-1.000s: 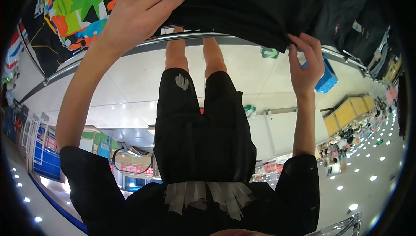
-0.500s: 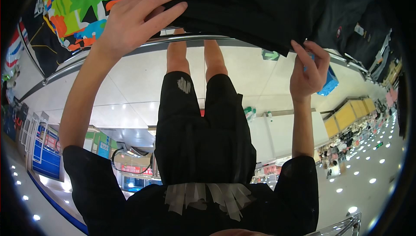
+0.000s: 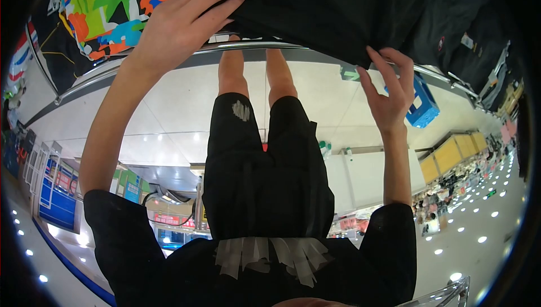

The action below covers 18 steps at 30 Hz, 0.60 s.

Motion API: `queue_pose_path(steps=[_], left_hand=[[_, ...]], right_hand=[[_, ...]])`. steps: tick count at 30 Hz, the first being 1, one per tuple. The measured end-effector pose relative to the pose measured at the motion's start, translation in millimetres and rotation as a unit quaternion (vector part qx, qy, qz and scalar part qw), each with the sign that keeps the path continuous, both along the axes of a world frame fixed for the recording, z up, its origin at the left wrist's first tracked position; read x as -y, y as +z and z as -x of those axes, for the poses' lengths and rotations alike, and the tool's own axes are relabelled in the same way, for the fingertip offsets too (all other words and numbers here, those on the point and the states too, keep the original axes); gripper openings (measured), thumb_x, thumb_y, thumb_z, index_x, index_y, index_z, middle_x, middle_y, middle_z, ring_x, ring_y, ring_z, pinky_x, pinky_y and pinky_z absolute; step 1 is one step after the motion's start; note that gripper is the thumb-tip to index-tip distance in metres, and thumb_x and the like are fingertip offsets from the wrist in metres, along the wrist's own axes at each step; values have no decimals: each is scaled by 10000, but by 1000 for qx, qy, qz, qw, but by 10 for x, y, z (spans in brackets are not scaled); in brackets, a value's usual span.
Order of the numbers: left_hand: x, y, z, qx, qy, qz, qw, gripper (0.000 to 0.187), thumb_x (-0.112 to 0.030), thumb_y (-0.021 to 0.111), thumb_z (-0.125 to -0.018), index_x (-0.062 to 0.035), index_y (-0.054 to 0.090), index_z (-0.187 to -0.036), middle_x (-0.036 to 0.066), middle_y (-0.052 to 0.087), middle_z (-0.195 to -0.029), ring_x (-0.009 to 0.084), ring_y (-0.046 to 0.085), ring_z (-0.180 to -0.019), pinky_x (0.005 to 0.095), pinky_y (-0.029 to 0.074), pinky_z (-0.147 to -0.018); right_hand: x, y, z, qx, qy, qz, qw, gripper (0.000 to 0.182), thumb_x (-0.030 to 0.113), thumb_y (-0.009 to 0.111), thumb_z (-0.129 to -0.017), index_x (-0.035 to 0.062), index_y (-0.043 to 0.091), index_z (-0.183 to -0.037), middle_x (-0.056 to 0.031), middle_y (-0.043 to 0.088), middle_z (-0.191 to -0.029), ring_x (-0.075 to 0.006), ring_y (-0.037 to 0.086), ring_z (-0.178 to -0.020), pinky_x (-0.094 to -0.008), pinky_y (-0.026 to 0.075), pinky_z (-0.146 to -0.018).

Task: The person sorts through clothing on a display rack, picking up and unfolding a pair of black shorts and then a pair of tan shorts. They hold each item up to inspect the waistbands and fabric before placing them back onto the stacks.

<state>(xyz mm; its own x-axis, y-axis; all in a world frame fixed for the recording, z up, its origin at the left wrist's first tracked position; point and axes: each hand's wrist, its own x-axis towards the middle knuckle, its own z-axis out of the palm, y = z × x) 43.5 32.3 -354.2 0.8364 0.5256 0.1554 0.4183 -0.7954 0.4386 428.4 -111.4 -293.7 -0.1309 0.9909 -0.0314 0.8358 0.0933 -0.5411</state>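
We look down past a person's black shorts [image 3: 267,172] and bare legs toward a black garment [image 3: 315,8] spread across the top of the view, its lower edge overlapping a curved metal rail [image 3: 270,45]. The left hand [image 3: 174,28] reaches in, its fingers nearly straight and together, their tips against the garment's left part; we cannot tell whether they grip the cloth. The right hand [image 3: 395,90] is at the garment's lower right corner, forefinger and thumb slightly apart with their tips at the fabric; whether they pinch it we cannot tell. Left of the garment we see a brightly patterned multicoloured cloth [image 3: 115,5]; to its right, more dark clothing [image 3: 451,22]. A blue crate [image 3: 426,107] stands on the pale tiled floor [image 3: 180,104] near the right hand.
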Motion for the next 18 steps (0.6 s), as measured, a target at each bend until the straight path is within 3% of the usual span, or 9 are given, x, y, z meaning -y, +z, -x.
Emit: queue_pose_path(steps=[7, 18], left_hand=[[-81, 45, 17, -13, 7, 60, 998, 410, -116, 818, -931, -120, 760, -1337, 25, 733, -1391, 256, 745, -1098, 351, 616, -857], [-119, 115, -61, 9, 27, 92, 995, 314, -110, 795, -957, -102, 777, -1270, 26, 746, -1315, 260, 753, -1059, 355, 617, -864]], right_hand=[[-57, 13, -17, 6, -7, 14, 1000, 352, -65, 887, -831, 33, 837, -1165, -108, 695, -1149, -234, 718, -983, -324, 599, -819], [-65, 11, -5, 10, -43, 16, 999, 246, -35, 861, -856, 45, 801, -1081, -108, 715, -1113, -244, 726, -982, -326, 585, -827]])
